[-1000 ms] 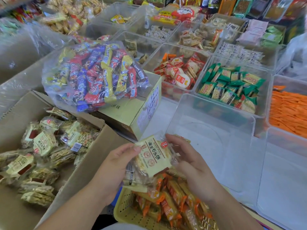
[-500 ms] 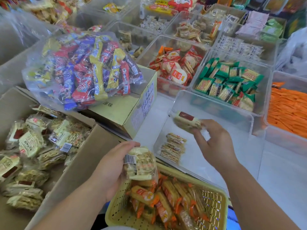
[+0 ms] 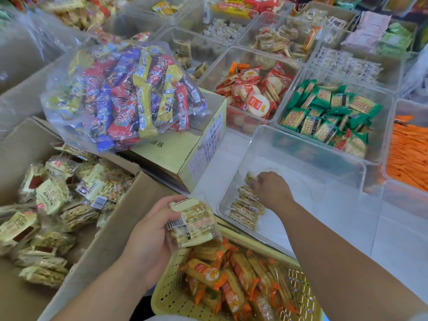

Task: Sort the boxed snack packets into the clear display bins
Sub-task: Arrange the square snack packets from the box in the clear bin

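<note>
My left hand (image 3: 150, 235) grips a small stack of cream-labelled snack packets (image 3: 193, 222) above the yellow basket's edge. My right hand (image 3: 271, 188) reaches down into the clear bin (image 3: 308, 158) in front of me, fingers curled on a snack packet (image 3: 249, 177) at the far end of a short row of packets (image 3: 245, 209) lying along the bin's left side. The open cardboard box (image 3: 120, 218) at the left holds several more of the same packets (image 3: 53, 198).
A yellow perforated basket (image 3: 171, 293) of orange-wrapped snacks sits under my arms. A clear bag of colourful bars (image 3: 125, 93) lies on a closed carton (image 3: 185, 156). Behind are filled bins: red rice crackers (image 3: 252, 93), green crackers (image 3: 328, 114), orange sticks (image 3: 407, 154).
Both hands first held the stack together. My right hand then took one packet from it, carried it over the clear bin and has lowered it onto the row inside. My left hand kept the rest.
</note>
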{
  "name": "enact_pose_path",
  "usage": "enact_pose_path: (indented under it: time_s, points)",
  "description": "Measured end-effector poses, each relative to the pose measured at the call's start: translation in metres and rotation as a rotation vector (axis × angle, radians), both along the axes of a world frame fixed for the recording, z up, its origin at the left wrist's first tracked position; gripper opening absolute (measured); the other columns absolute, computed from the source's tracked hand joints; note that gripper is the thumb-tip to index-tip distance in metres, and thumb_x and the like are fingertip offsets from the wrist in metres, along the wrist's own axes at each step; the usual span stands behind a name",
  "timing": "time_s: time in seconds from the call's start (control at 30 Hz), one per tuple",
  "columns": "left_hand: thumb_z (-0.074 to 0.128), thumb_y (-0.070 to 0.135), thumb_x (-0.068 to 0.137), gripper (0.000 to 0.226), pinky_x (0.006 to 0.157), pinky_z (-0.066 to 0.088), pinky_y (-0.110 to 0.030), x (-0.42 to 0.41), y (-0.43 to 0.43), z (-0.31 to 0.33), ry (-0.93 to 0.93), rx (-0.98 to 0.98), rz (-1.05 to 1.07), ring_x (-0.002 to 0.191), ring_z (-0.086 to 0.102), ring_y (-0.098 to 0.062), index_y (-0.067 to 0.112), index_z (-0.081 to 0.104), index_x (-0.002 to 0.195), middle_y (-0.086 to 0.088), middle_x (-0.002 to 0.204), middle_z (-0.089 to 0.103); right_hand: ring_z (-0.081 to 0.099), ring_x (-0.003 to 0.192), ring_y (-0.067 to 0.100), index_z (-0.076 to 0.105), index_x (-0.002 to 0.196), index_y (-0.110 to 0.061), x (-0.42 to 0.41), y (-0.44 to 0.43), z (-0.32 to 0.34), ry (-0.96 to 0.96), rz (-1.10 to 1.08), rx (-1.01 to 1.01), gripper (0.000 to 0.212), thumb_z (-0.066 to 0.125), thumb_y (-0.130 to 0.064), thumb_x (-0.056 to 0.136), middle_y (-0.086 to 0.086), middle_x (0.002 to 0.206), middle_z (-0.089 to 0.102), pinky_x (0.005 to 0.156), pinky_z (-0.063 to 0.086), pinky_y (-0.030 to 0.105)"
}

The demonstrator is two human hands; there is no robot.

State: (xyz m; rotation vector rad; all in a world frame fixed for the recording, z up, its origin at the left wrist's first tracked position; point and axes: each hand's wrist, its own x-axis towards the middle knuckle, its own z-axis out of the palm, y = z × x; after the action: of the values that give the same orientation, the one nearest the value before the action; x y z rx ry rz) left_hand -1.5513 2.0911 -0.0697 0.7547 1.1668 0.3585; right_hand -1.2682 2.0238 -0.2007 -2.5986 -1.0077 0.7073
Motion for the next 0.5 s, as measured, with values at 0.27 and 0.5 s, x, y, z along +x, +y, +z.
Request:
enact_pose_path:
  time_s: [0.27, 0.5]
  points:
    - [0.06, -0.009, 0.094, 0.038, 0.064, 0.062, -0.036, -0.004, -0.005, 0.007, 0.039, 0.275, -0.085, 0.083, 0.075, -0.025, 0.019, 0.056, 0.119, -0.011, 0.106, 0.077, 0.054, 0.122, 0.036, 0.056, 0.132, -0.017, -0.013, -0.014, 0.004, 0.092, 0.19, -0.16, 0.05, 0.041, -0.054, 0.102, 0.01, 0.13, 0.059, 0.095, 0.047, 0.044]
    - [0.067, 0.015, 0.079, 0.028, 0.105, 0.047, -0.025, -0.015, -0.002, 0.018, 0.16, 1.407, -0.532, 0.129, 0.058, -0.012, 0.032, 0.08, 0.096, 0.013, 0.127, 0.07, 0.041, 0.137, 0.02, 0.052, 0.144, -0.025, -0.043, -0.034, 0.061, 0.109, 0.115, 0.222, 0.052, 0.047, -0.053, 0.101, -0.003, 0.145, 0.052, 0.107, 0.036, 0.03]
